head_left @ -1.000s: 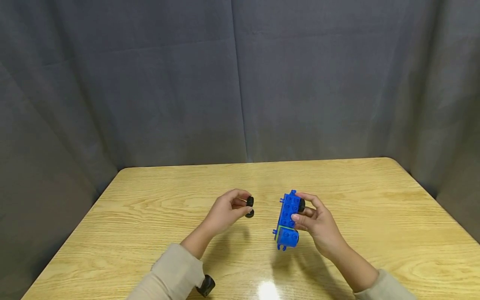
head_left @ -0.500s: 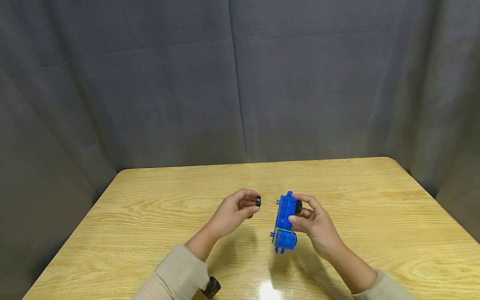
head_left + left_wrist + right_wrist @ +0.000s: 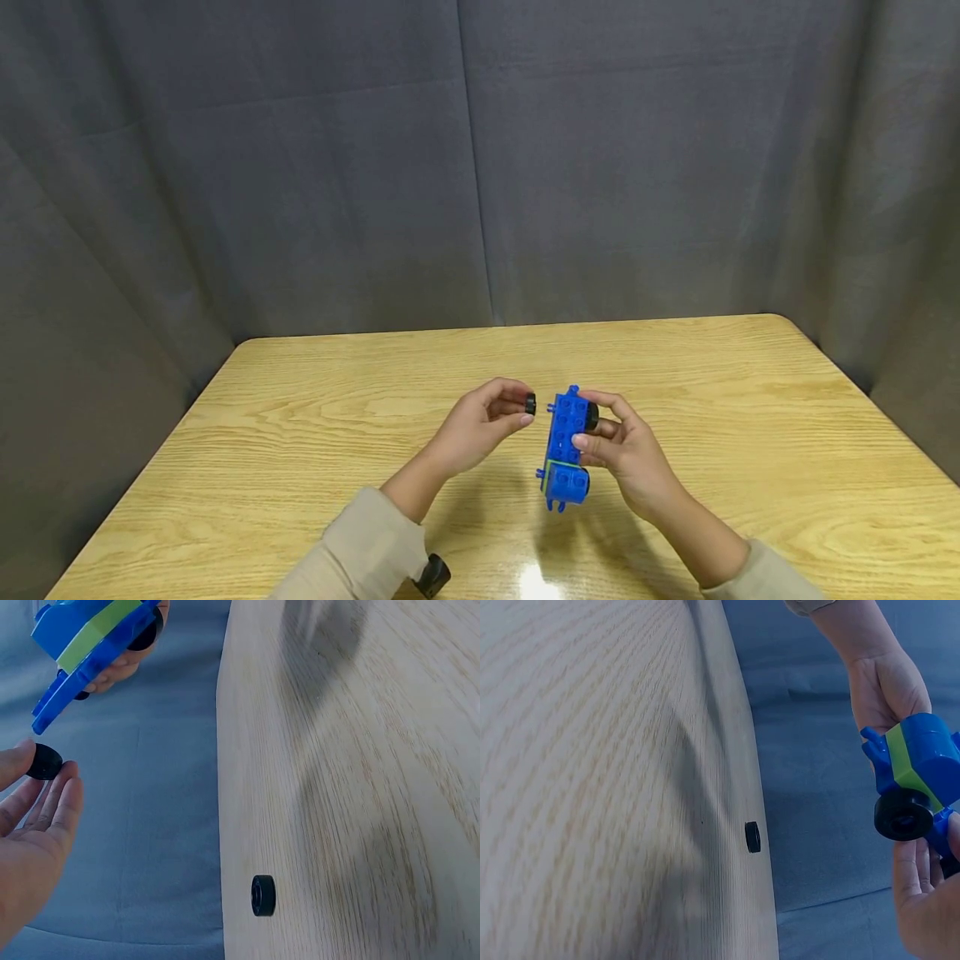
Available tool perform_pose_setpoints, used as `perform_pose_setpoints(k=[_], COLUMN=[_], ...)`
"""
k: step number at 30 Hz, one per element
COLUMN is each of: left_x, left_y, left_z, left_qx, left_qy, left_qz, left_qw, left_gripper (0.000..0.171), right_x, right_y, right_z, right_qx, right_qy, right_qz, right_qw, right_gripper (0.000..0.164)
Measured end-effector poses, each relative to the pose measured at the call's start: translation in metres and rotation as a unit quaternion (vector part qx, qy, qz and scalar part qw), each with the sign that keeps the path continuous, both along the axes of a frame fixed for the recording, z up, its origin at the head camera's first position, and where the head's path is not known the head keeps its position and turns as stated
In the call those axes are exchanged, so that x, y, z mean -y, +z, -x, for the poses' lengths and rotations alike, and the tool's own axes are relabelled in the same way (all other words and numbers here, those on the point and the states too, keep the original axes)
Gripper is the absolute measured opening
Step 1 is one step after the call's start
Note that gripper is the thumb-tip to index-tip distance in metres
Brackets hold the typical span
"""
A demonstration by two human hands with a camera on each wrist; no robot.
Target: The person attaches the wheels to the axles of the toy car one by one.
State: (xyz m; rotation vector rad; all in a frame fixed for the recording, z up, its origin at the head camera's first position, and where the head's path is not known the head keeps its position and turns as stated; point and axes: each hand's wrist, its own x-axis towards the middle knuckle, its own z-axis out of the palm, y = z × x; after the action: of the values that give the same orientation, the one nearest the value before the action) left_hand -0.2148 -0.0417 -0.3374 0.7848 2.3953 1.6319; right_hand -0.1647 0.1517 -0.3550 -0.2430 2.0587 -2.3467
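My left hand [image 3: 480, 427] pinches a small black toy wheel [image 3: 530, 403] between thumb and fingertips, just left of the vehicle. In the left wrist view that wheel [image 3: 45, 762] is close below the vehicle's blue edge. A blue toy vehicle [image 3: 564, 442] with a lime-green band is gripped by my right hand [image 3: 636, 458], thumb on its studded face and fingers behind. Black wheels are fitted on its right side, one wheel [image 3: 903, 814] showing large in the right wrist view; bare blue axle pegs [image 3: 551, 408] stick out on the left side. Both hands are raised over the table.
Another black wheel [image 3: 263, 895] stands on the wooden table [image 3: 337, 375], hidden behind my left hand in the head view. A black device [image 3: 432, 575] sits at my left cuff. Grey curtains [image 3: 360, 192] hang beyond the table.
My left hand has moved right with its wheel, nearer the vehicle, and now covers the wheel on the table in the head view. My right hand has shifted slightly left with the vehicle.
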Motion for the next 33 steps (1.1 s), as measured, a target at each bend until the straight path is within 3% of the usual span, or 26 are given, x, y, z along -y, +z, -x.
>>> perform_pose_setpoints(k=[33], left_x=[-0.0055], left_y=[-0.0013], left_z=[-0.0032], left_qx=[-0.004], left_qy=[-0.008], left_qz=[0.005], left_qw=[1.0], left_gripper=[0.025], right_x=[0.0026], right_y=[-0.0035], right_z=[0.0015], right_qx=[0.001], right_qy=[0.016], right_qz=[-0.004], right_qw=[1.0], right_gripper=[0.05])
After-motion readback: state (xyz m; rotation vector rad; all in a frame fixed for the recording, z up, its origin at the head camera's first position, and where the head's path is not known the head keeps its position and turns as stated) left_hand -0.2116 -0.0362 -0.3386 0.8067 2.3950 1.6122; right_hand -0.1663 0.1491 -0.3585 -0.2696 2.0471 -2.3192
